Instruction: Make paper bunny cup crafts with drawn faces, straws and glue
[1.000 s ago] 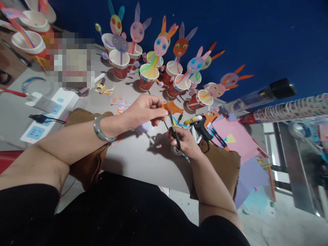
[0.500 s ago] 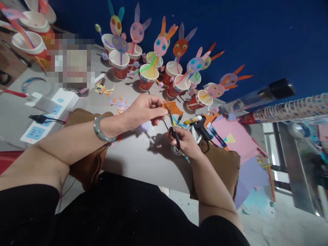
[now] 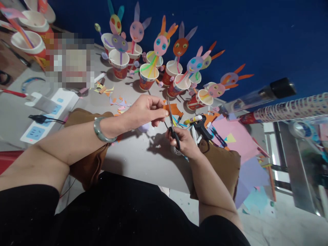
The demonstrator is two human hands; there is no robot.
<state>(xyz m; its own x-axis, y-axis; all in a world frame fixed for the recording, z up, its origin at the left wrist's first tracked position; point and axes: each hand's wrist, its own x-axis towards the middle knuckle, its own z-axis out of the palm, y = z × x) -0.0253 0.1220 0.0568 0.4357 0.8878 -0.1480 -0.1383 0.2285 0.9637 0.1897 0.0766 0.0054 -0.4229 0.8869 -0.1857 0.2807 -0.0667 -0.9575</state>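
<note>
My right hand [image 3: 185,142] grips a pair of scissors [image 3: 171,118] by its black handles, blades pointing up and away from me. Beside the blades, my left hand [image 3: 150,110] is pinched closed at the fingertips. Whatever lies between those fingers is too small to make out. An orange paper piece [image 3: 176,109] shows just behind the blades; I cannot tell whether it touches my fingers. Below both hands, a roll of tape [image 3: 176,150] is partly covered by my right hand. A lilac paper disc [image 3: 144,127] lies under my left hand.
Several paper cups with rabbit faces, one a red cup [image 3: 148,82], line the back by the blue wall. A black glue gun [image 3: 204,129], a yellow marker [image 3: 192,119] and pink paper [image 3: 239,133] lie right. A power strip [image 3: 48,118] sits left, a cup stack [image 3: 289,109] right.
My two hands stay close together at nearly the same spot. The scissors and my right hand have shifted very slightly to the left.
</note>
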